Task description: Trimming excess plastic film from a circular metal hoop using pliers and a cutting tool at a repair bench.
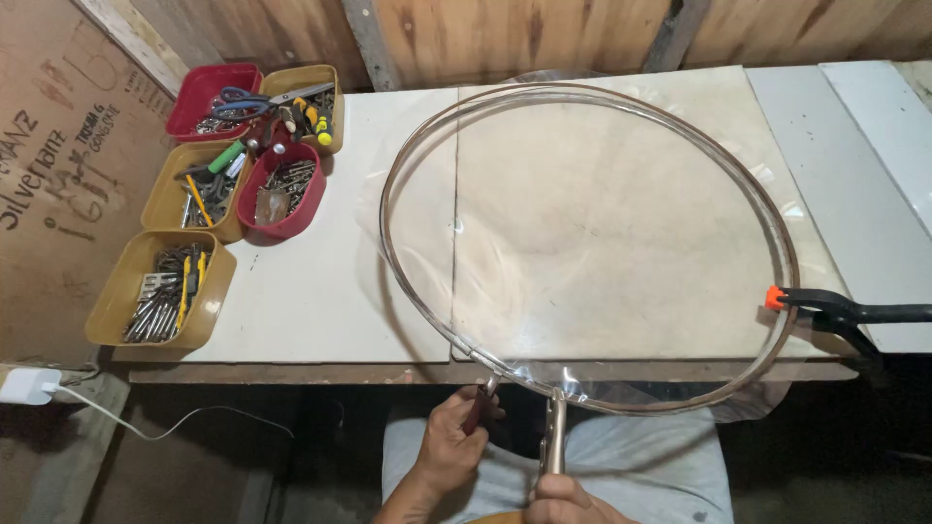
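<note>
A large metal hoop (408, 146) with clear plastic film (602, 223) stretched over it lies on the pale workbench (340, 291). Its near edge hangs over the bench front. My left hand (447, 444) grips a small tool with a dark red handle (478, 406) whose tip touches the hoop's near rim. My right hand (563, 502) holds the handle of silver metal pliers (553, 437) that are clamped on the rim just right of it. A black spring clamp with an orange tip (835, 311) pinches the hoop at the right.
Several yellow and red plastic bins (160, 291) of screws, bits, scissors and screwdrivers sit at the bench's left. Wooden wall boards run behind. A white charger with its cable (29, 385) lies at the lower left. White panels (874, 146) cover the bench's right.
</note>
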